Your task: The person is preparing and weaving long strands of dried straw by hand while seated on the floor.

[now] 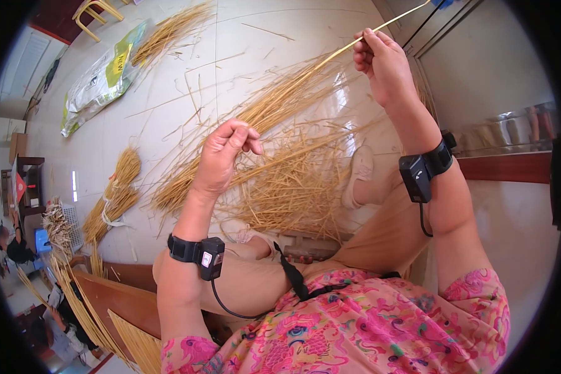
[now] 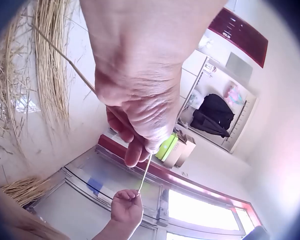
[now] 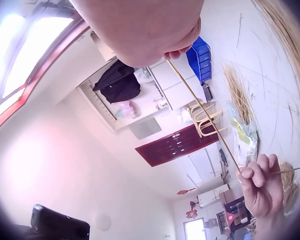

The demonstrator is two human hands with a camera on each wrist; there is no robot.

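Observation:
One long thin straw [image 3: 205,112] stretches between the two hands in the right wrist view. The left hand [image 1: 224,156], above the straw pile, pinches it with curled fingers; a length sticks out past that hand [image 3: 262,187]. Farther forward and to the right, the right hand [image 1: 386,68] pinches the straw between thumb and fingers, with its tip pointing up and away. The left wrist view also has the straw [image 2: 145,174] running from the left hand [image 2: 135,120] to the right hand [image 2: 126,207]. Its line against the pile is hard to follow in the head view.
Beneath the hands, long stalks [image 1: 274,103] and a loose straw heap [image 1: 293,193] cover the floor. A tied bundle [image 1: 112,196] and a plastic bag [image 1: 103,81] lie left. A wooden bench [image 1: 118,293] stands lower left; a metal-framed glass panel [image 1: 480,68] is at right.

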